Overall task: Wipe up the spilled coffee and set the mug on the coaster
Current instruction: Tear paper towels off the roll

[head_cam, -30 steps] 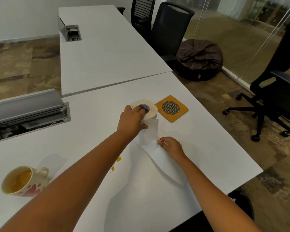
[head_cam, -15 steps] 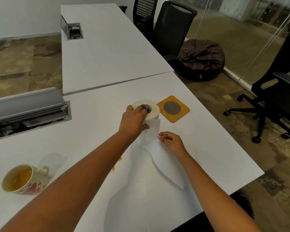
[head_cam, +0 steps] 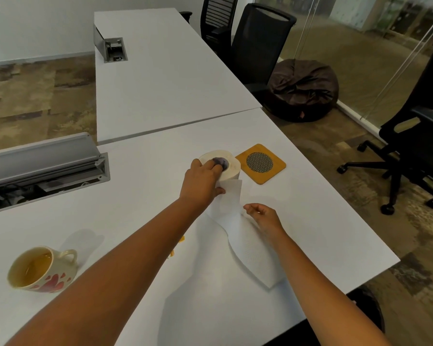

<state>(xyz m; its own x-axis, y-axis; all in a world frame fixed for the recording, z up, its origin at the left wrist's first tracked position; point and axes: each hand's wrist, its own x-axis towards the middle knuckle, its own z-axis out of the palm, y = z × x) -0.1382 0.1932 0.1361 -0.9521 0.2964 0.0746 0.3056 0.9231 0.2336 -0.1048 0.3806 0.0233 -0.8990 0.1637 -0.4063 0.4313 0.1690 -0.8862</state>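
A white paper roll (head_cam: 229,167) stands upright on the white desk (head_cam: 140,216), just left of the square orange coaster (head_cam: 260,163). My left hand (head_cam: 201,182) grips the roll from the top and side. A long strip of paper (head_cam: 245,245) trails from the roll toward me. My right hand (head_cam: 263,217) pinches that strip a little below the roll. A cream mug with red hearts (head_cam: 41,269), holding yellowish liquid, sits at the near left. Small orange spill spots (head_cam: 181,239) show beside my left forearm, partly hidden by it.
An open cable tray with a grey lid (head_cam: 43,168) is set into the desk at left. A second white desk (head_cam: 160,71) adjoins at the back. Black office chairs (head_cam: 258,43) and a dark beanbag (head_cam: 303,89) stand to the right; the desk edge runs at right.
My right hand has shifted slightly along the strip, staying just below the roll. My left hand stays on the roll. Mug and coaster have not moved.
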